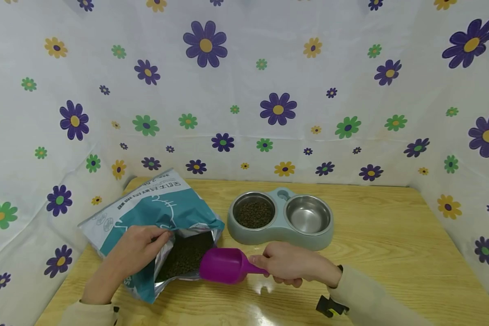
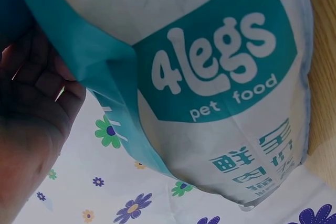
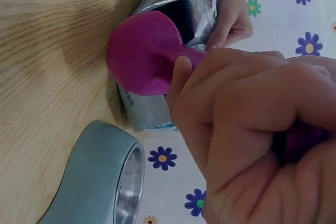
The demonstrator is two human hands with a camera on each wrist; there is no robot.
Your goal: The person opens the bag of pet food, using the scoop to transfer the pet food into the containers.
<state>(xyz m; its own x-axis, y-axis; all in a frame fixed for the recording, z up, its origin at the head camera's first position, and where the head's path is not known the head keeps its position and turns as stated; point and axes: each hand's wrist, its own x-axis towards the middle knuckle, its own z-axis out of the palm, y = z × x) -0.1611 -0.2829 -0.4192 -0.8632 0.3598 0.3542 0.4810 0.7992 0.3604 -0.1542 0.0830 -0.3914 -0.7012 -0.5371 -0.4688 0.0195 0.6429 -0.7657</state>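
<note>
A teal and white pet food bag lies on the table at left, its mouth open toward the right hand. Brown kibble shows inside. My left hand pinches the upper edge of that mouth; the left wrist view shows the bag's printed side beside the hand. In my right hand is the handle of a magenta scoop, its bowl at the bag's opening. The scoop looks empty in the head view. My right fingers curl round its handle in the right wrist view.
Behind the right hand stands a blue-grey double bowl holder. Its left steel bowl holds kibble; the right steel bowl is bare. A flowered cloth hangs behind and beside the wooden table.
</note>
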